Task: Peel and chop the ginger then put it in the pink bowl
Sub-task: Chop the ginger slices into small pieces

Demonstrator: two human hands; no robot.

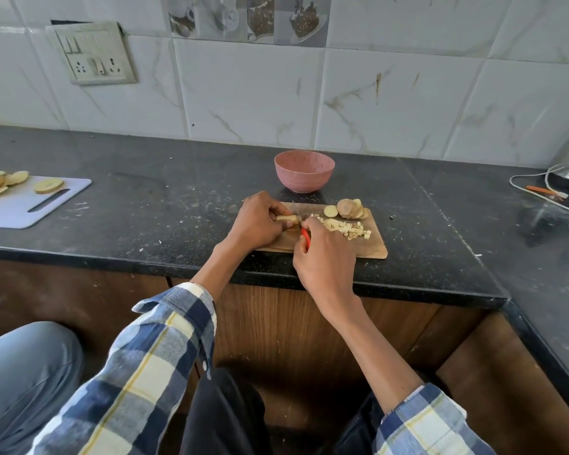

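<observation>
Pale ginger strip (288, 219) on wooden board (368, 246), pinned under closed left hand (257, 221); light, stiff, probably slippery, so hold well behind blade. Right hand (322, 254) wraps red-handled knife (304, 236). Pink bowl (304, 170) beyond.

The cutting board (368, 247) is matt, grained wood, and the counter (145, 205) under it is polished black speckled stone. The pink bowl (304, 170) looks like matt plastic (faintly speckled), while the knife (301, 224) has a bright metal blade and a glossy red handle. Glossy marble-veined tiles (250, 93) line the wall, and the sleeves (165, 356) are soft checked cloth.
</observation>
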